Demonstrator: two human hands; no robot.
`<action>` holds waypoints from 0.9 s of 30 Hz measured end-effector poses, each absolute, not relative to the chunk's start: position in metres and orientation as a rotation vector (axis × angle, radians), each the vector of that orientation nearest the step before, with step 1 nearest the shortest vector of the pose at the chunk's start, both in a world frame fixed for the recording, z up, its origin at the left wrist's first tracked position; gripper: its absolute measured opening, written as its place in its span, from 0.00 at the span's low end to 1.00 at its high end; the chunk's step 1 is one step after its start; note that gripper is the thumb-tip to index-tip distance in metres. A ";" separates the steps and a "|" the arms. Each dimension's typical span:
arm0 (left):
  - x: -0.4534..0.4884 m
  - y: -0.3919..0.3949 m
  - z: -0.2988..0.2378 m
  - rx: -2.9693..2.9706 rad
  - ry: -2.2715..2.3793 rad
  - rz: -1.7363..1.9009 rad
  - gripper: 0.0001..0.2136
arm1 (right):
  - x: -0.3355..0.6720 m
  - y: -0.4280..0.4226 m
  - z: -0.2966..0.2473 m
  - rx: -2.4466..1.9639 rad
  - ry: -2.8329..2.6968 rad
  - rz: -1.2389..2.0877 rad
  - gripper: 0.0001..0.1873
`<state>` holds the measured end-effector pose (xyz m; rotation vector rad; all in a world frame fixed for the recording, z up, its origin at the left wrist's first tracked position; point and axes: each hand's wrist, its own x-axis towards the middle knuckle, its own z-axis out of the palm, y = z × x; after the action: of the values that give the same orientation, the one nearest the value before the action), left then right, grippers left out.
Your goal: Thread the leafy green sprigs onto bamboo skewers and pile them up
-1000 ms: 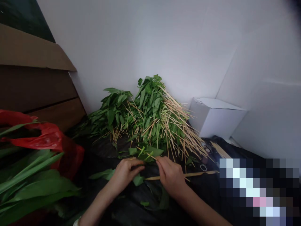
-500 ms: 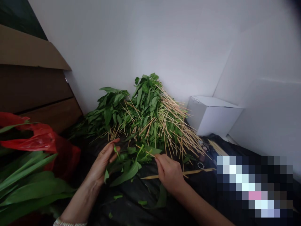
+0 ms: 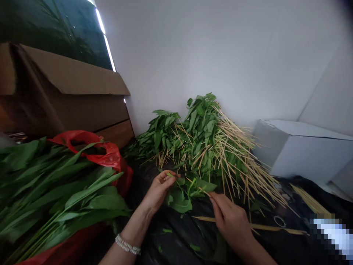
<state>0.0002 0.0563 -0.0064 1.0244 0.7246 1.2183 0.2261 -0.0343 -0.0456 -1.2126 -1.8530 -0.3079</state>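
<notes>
- Skewers (image 3: 237,134), right of centre: pale wood, bare and matt.
- Heaped leaves (image 3: 202,119), middle: smooth, mostly dull.
- Cut leaves (image 3: 180,201), lower centre: smooth, with a faint sheen.
- Red bag (image 3: 111,156), left: thin plastic, crinkled and glossy.
- Long leaves (image 3: 96,202), lower left: smooth, softly shiny.
- Carton (image 3: 88,79), upper left: brown cardboard, matt.
- Black sheet (image 3: 154,254), bottom: plastic-looking, wrinkled, slightly shiny.
- White box (image 3: 314,158), right: smooth, matt, card-like.
- Wall (image 3: 193,48), top: smooth, matt.
- Bracelet (image 3: 127,246), bottom: shiny pale beads.

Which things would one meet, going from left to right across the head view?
Red plastic bag → left hand → green leaves between the hands → right hand → white box.
</notes>
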 end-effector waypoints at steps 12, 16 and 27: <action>0.004 0.050 -0.001 1.078 0.726 1.154 0.19 | 0.224 -0.036 -0.046 -1.185 -1.892 -0.323 0.12; 0.004 0.050 -0.004 1.130 0.768 1.144 0.17 | 0.223 -0.037 -0.045 -1.178 -1.898 -0.315 0.12; 0.008 0.046 -0.003 1.181 0.871 1.126 0.16 | 0.221 -0.037 -0.044 -1.186 -1.892 -0.353 0.13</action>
<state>0.0077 0.0462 -0.0028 1.1805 0.8715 1.1257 0.2210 -0.0372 -0.0435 -1.1855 -1.8917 -0.3530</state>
